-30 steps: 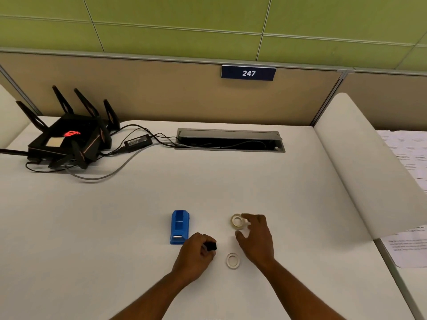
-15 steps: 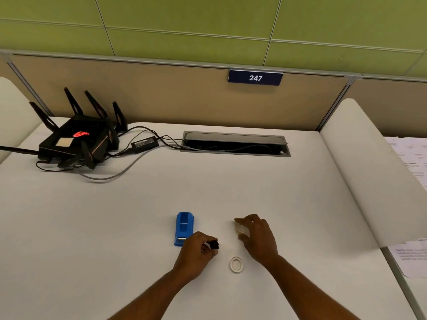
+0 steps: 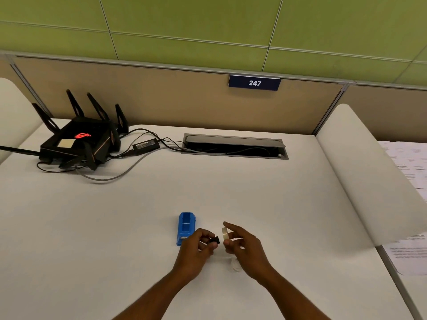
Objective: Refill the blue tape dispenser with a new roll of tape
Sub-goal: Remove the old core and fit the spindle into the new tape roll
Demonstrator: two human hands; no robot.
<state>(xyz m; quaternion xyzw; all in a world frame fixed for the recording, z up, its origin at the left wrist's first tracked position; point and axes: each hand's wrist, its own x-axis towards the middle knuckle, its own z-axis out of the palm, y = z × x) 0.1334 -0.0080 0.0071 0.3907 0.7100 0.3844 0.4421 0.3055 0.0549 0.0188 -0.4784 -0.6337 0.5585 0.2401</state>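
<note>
the white desk (image 3: 115,227) carried a black router (image 3: 78,144) at its far left corner. near the front edge lay the blue tape dispenser (image 3: 186,227), open side up, just left of both hands. the left hand (image 3: 196,250) had its fingers closed around a small black spindle (image 3: 215,240). the right hand (image 3: 245,248) pinched a new tape roll (image 3: 225,233) on edge between thumb and forefinger, raised off the desk and close beside the spindle. an empty white ring (image 3: 235,265) lay partly hidden under the right hand.
</note>
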